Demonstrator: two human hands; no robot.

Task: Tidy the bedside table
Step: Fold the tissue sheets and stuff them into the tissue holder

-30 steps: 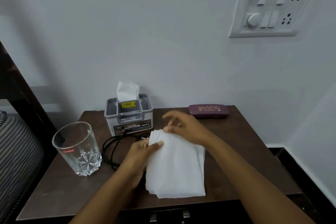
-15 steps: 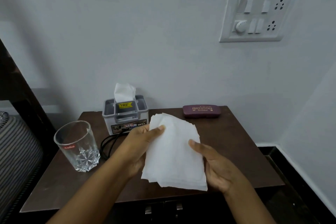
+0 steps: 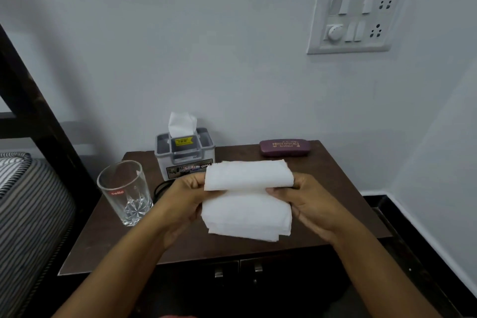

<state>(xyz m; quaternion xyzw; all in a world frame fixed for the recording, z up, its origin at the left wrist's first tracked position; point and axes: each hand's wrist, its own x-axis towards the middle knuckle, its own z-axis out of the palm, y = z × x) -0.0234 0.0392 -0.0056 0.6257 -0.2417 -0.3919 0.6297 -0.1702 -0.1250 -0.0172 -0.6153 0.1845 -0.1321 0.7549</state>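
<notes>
Two hands: we are gripping the folded tissue stack (image 3: 247, 204) over the desk (image 3: 335, 188), left hand (image 3: 180, 196) pinching its left end, right hand (image 3: 307, 204) its right, fingers (image 3: 277, 191) curling round. Its long axis is running left-right; the tissue box (image 3: 184, 160) is sitting just beyond, far-left, nearer our left hand.

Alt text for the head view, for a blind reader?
Left hand and right hand hold a half-folded white tissue stack over a bedside table. A glass, a tissue box and a maroon glasses case sit on it.
</notes>
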